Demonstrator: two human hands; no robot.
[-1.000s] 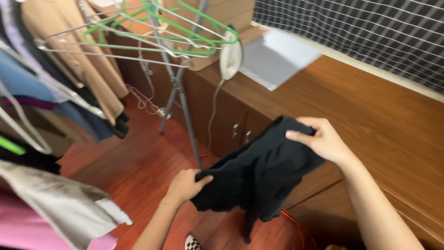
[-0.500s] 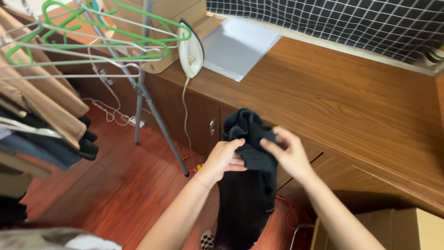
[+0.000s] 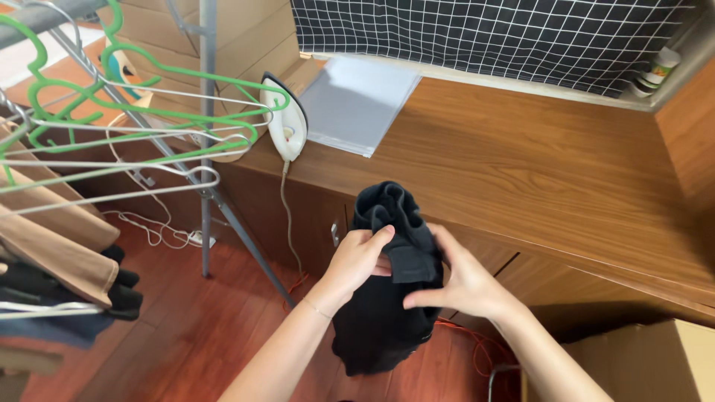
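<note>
Left hand (image 3: 357,257): grip clenched on the left side of a black garment (image 3: 383,313), fingers curled over its folded upper part.
Right hand (image 3: 462,283): grip grasping the same garment from the right, thumb pressed on the front fold.
Garment place: held in the air between both hands, in front of the worktop's front edge, above the floor.
Garment axis: long axis roughly upright; bunched top end points up and away, loose end hangs down.
Garment look: plain black, soft and thick, folded over on itself, top rolled into rounded folds.
Floor (image 3: 164,327): reddish wood boards, with a white cable (image 3: 160,231) lying on it.
Worktop (image 3: 536,171): brown wood grain, cabinet doors below.
On worktop: white iron (image 3: 287,123) standing on end; pale grey sheet (image 3: 357,100) beside it.
Left: metal rack with green hangers (image 3: 141,89) and hung clothes.
Far: black cloth with white grid (image 3: 484,33).
</note>
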